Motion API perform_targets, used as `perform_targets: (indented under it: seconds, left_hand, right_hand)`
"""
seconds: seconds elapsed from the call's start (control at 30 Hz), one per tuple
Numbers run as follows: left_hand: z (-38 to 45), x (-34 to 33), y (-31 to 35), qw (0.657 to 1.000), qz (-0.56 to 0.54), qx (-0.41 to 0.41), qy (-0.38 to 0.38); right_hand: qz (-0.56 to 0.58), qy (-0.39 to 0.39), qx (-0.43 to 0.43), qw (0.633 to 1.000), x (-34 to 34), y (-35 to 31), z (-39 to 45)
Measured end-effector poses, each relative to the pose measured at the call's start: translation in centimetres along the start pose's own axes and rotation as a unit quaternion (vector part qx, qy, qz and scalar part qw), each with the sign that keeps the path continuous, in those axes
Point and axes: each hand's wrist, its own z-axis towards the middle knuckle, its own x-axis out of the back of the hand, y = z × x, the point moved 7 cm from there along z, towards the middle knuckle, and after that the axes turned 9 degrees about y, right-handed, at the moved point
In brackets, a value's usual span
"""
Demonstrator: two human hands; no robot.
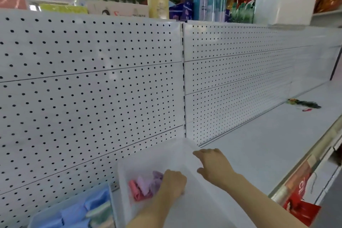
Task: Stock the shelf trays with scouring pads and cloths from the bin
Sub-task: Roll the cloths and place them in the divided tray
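Observation:
A translucent white tray sits on the shelf against the pegboard. Inside lie folded pink and purple cloths. My left hand reaches into the tray and rests on the cloths, its fingertips hidden among them. My right hand lies on the tray's right rim, fingers spread over the edge. To the left stands a second tray holding blue cloths and green-and-white pads.
The white pegboard back rises behind the trays. The white shelf runs to the right, with a small dark object lying far back. Red price tags hang at the shelf's front edge. Bottles and boxes stand on top.

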Motion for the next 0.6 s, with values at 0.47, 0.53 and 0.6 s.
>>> perform_targets:
  seconds: [0.47,0.53,0.6]
  left_hand:
    - [-10.8,16.5,-13.4,0.815,-0.533,0.061,0.218]
    - [-13.1,17.7,-13.9,0.811,-0.537,0.06,0.223]
    - [-15.5,18.8,-14.3,0.808,-0.539,0.055,0.234]
  right_hand:
    - [0.417,0.015,-0.068,0.906,4.9,-8.0,1.4]
    - [0.489,0.023,-0.091,0.867,5.8,-9.7,1.2]
    - [0.562,0.015,-0.1,0.821,6.5,-11.5,0.9]
